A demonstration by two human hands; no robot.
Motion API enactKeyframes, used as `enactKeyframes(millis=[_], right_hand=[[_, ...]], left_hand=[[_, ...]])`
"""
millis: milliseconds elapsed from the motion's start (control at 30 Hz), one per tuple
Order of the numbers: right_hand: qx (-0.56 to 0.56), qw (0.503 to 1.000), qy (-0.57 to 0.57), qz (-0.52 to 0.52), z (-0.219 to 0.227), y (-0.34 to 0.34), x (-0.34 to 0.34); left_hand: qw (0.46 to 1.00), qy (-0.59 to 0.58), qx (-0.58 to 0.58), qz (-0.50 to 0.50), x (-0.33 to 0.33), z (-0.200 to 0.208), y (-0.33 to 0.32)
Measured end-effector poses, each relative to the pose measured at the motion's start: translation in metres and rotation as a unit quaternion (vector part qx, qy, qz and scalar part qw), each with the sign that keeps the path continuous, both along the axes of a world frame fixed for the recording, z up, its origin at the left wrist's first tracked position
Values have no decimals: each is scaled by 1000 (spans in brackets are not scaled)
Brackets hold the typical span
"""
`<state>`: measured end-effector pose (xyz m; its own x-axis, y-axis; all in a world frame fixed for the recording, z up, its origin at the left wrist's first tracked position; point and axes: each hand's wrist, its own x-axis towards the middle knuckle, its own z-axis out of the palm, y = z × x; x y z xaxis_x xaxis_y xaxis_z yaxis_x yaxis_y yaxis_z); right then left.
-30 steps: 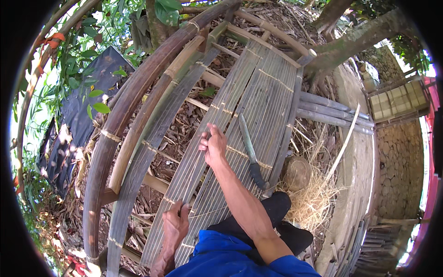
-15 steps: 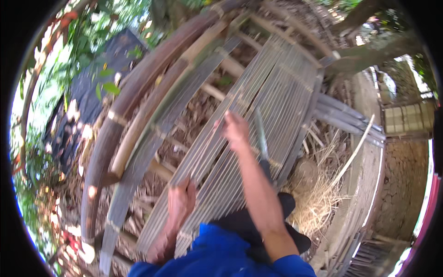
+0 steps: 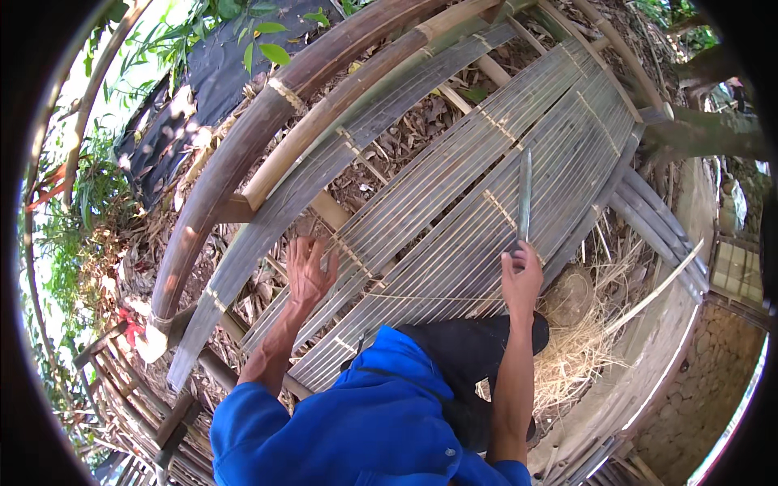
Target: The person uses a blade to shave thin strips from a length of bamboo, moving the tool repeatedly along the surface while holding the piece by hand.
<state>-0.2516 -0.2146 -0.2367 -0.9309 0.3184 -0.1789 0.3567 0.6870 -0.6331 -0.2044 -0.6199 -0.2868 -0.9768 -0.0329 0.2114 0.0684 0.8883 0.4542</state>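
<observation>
My right hand (image 3: 521, 274) is closed at the lower end of a knife with a long, narrow blade (image 3: 525, 194). The blade points away from me over the slatted bamboo bench (image 3: 454, 219), and the fingers cover its handle. To the left, my left hand (image 3: 309, 269) has its fingers apart and bent, with nothing visible in them. It hovers by the bench's left slats, next to a gap above dry leaves. A thin pale strip (image 3: 438, 297) runs across the slats in front of my lap. Pale lashings (image 3: 500, 207) cross the slats.
Thick curved bamboo poles (image 3: 235, 154) form the bench's left side, beside a dark sheet (image 3: 235, 61) and plants. On the right lie pale shavings (image 3: 579, 356), a long light stick (image 3: 656, 287) and a bundle of grey bamboo (image 3: 660, 227). Leaf litter shows through the gaps.
My right hand has moved down and right from the slats onto the knife's handle. My left hand has risen off the slats and opened. The view has shifted.
</observation>
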Motion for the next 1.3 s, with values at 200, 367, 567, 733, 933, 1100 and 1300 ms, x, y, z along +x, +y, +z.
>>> enactKeyframes(millis=[200,367,567,733,933,1100,1300], right_hand=[[215,975,4,45,3,41,35],[76,997,-17,-4,8,75,57],[-179,970,-65,-150,75,142,79],[-315,927,17,-204,166,204,160],[-354,860,143,-338,207,280,308],[-296,826,208,-431,220,335,425],[-300,790,262,-466,208,383,517]], left_hand=[[994,62,-84,-40,-37,41,19],[986,69,-143,-55,-89,60,54],[975,35,-191,-108,-144,52,106],[962,-162,-219,-32,-151,63,140],[981,-29,-143,-125,-100,150,188],[972,43,80,-217,-65,253,294],[938,29,72,-338,-65,441,485]])
